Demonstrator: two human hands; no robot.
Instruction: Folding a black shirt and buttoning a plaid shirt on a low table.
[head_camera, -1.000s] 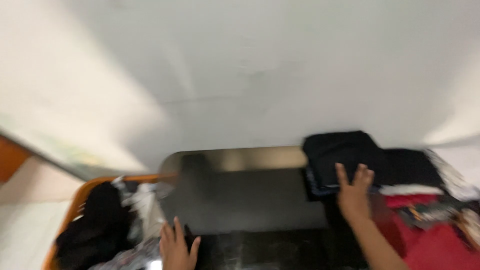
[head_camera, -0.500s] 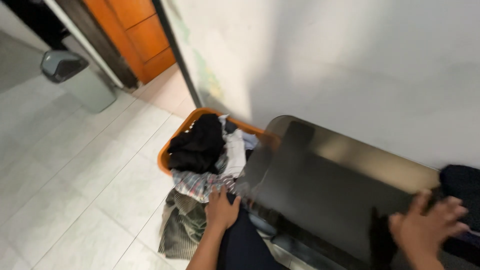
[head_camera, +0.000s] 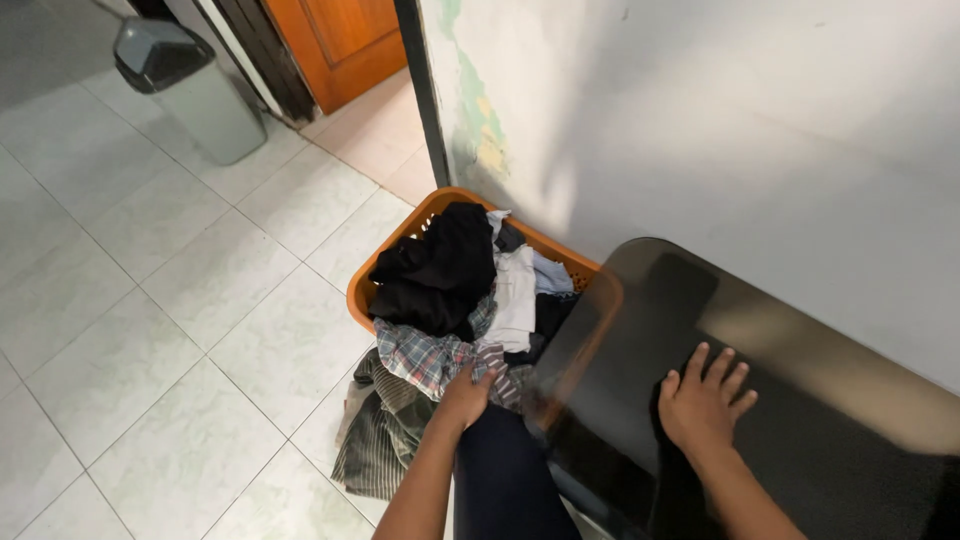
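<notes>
Here the left hand (head_camera: 466, 396) clutches a plaid shirt (head_camera: 428, 358) spilling from the orange basket (head_camera: 400, 246) at the frame's centre, beneath a black garment (head_camera: 440, 268). The right hand (head_camera: 701, 404) lies flat, fingers spread, grasping nothing, on the dark table (head_camera: 800, 400) at lower right. A grey bin (head_camera: 190, 88) stands upper left.
</notes>
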